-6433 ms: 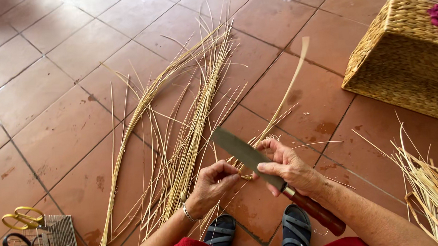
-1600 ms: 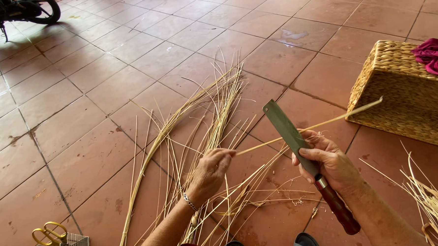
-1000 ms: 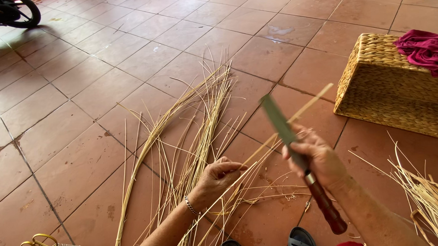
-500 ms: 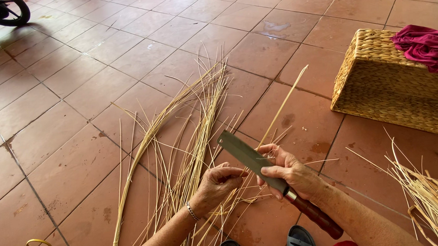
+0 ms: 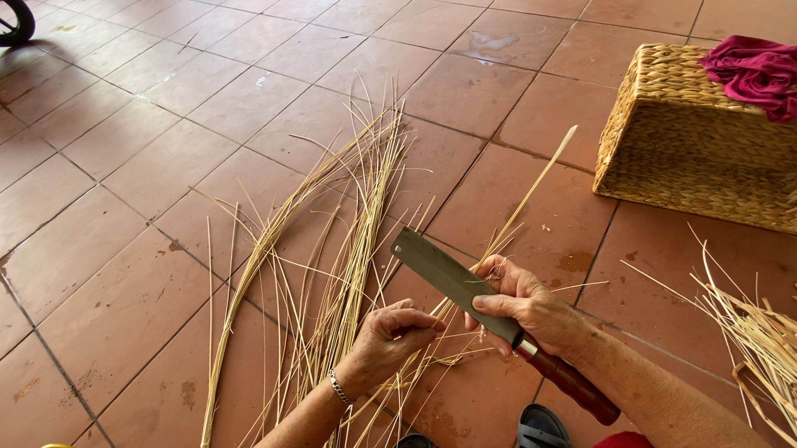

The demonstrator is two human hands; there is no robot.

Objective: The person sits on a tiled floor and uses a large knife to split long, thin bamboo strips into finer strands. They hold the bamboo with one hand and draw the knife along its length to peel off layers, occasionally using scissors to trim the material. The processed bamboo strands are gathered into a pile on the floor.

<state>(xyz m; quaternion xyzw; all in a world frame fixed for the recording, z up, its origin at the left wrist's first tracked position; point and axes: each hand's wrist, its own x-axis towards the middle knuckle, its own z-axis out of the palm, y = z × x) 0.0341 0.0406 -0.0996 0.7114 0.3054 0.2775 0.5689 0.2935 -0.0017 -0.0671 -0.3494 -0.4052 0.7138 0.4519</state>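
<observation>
Your right hand [image 5: 527, 303] grips a big knife [image 5: 455, 280], fingers wrapped tight around it near the brown handle. Your left hand [image 5: 392, 330] pinches one thin straw [image 5: 531, 187] just beside the blade, fingers close together. The straw runs up over the floor toward the basket [image 5: 709, 148]. It looks light, bendy and easy to snap, so hold it low, close to the knife. More straws [image 5: 346, 244] lie on the floor just left of your hands
</observation>
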